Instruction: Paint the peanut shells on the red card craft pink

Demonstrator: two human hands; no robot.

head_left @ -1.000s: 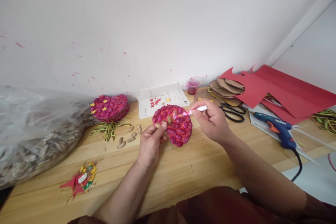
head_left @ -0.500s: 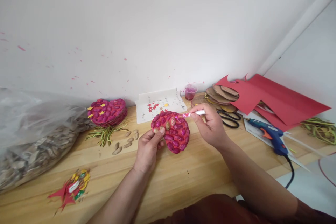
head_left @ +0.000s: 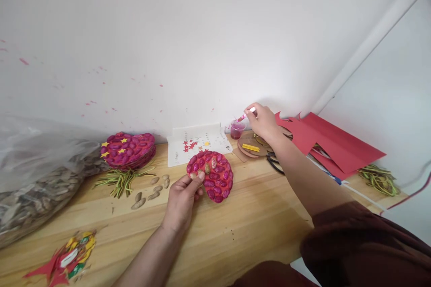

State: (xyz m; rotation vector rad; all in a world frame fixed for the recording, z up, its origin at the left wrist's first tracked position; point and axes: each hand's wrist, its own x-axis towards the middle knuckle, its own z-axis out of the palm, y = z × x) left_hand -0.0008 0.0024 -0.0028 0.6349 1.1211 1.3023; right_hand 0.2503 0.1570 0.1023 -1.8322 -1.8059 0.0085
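My left hand [head_left: 184,195] pinches the edge of a round red disc [head_left: 220,179] covered in peanuts. Most of its peanuts are painted magenta; a few near my thumb still show bare tan shell. Up and to the right, my right hand [head_left: 262,121] is closed on a paintbrush [head_left: 247,114] with a white handle and pink-stained end. The brush tip is just over the rim of a small clear cup [head_left: 237,131] of magenta paint. Several loose peanuts [head_left: 154,195] lie on the table left of my left hand.
Stacked magenta peanut discs [head_left: 129,150] with yellow stars stand at the left beside a bag of peanuts [head_left: 37,193]. A white sheet [head_left: 175,152] with paper stars lies at the back. Red paper [head_left: 336,143], scissors [head_left: 275,163] and green strands [head_left: 379,179] are at the right.
My right hand has lifted the paintbrush away from the peanut disc and carried it up and back to the paint cup. My left hand keeps holding the disc.
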